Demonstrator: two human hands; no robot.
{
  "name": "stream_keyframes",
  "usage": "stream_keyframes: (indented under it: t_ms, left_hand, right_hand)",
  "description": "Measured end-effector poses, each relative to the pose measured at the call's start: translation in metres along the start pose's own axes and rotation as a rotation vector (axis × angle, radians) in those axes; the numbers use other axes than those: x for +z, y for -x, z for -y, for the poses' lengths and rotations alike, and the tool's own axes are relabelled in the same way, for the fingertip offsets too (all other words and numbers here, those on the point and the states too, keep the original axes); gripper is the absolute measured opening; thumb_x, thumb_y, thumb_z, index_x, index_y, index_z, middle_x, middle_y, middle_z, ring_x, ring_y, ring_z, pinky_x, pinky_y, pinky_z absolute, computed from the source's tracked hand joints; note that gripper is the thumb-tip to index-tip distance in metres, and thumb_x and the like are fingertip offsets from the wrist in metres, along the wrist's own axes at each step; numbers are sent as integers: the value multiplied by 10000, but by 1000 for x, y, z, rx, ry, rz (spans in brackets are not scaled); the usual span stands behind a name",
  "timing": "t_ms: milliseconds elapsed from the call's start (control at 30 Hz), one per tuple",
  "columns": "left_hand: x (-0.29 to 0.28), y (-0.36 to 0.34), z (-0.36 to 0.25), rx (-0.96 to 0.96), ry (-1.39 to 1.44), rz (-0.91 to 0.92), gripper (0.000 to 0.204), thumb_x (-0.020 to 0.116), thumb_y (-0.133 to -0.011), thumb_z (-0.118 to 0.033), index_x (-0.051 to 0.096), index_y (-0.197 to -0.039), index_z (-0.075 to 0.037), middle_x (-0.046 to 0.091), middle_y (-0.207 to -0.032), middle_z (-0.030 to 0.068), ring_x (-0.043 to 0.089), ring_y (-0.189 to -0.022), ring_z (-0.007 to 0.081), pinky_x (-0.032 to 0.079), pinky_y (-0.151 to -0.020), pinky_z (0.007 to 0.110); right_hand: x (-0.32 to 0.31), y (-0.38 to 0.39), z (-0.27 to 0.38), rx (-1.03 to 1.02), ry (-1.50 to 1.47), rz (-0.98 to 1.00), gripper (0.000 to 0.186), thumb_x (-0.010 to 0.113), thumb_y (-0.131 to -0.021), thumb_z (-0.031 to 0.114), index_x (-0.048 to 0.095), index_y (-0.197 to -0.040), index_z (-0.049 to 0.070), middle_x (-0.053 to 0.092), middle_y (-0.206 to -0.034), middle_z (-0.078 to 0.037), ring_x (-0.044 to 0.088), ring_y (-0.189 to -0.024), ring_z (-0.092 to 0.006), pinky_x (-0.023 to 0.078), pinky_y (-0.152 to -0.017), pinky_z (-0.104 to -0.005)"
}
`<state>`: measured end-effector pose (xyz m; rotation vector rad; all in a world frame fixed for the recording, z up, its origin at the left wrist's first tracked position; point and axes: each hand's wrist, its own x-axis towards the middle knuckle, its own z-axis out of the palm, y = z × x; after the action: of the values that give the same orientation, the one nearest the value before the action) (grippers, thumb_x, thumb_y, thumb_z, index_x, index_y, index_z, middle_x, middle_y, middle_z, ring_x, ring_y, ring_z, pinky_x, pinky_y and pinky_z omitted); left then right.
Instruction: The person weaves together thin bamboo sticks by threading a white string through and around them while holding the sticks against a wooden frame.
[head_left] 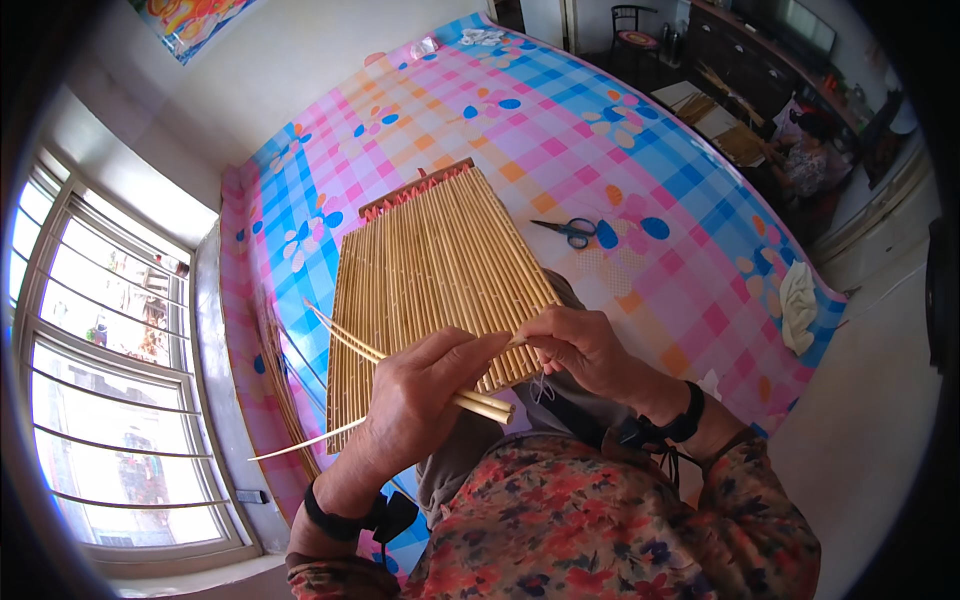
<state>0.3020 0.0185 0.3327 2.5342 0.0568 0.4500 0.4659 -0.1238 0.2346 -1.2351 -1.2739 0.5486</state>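
A panel of thin reed sticks (430,260) laid side by side slopes over my lap, with a dark wooden strip (415,187) and red cord at its far end. My left hand (425,385) is closed over its near edge, gripping a few loose reed sticks (487,406) that cross under the palm. At the panel's near right corner my right hand (580,345) is closed in a pinch, its fingertips close to my left thumb. Pale thread (541,388) hangs in a loop just below the right fingers. What lies between the fingertips is mostly hidden.
Dark-handled scissors (572,231) lie right of the panel on a checked, flowered sheet (690,290). Long loose reeds (285,390) lie along the left, by a barred window (115,370). A white cloth (797,308) is at the right edge. Another person (808,160) sits at the far right.
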Motion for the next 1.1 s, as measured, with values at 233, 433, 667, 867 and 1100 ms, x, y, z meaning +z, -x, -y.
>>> stream_keyframes:
  t_ms: [233,433,667,867,1100]
  left_hand:
    - [5,4,0,-2,-18,12,336,654,-817,39,655,-1143,-44,624,-869,113,661,-761,262,522,-629,336]
    - [10,6,5,4,-23,40,362,648,-810,61,654,-1153,-51,627,-873,110,663,-748,253,526,-615,328]
    - [16,5,14,50,-22,-19,392,647,-788,23,660,-1168,-73,597,-807,70,641,-673,226,526,-565,330]
    - [16,4,12,53,-26,-11,376,645,-788,17,658,-1155,-68,606,-811,76,655,-704,253,531,-581,347]
    - [9,0,21,44,-73,-69,339,644,-804,-28,654,-1139,-78,603,-806,87,652,-684,276,527,-573,360]
  right_hand:
    - [6,7,-3,0,-47,-24,153,576,-960,106,627,-1081,27,570,-748,-41,560,-592,-95,448,-542,-253]
    - [8,3,8,67,-114,-35,175,580,-966,148,635,-1079,26,592,-751,-36,586,-609,-84,466,-545,-240]
    - [9,-1,7,81,-117,6,217,573,-970,136,581,-1150,15,582,-747,-26,581,-634,-66,468,-560,-218]
    - [10,-5,10,205,-404,-7,270,562,-969,93,484,-1218,25,569,-762,-1,576,-680,-58,481,-610,-224]
    - [-21,-20,31,39,73,-45,278,660,-891,84,573,-1151,40,588,-833,-44,597,-764,-126,495,-665,-278]
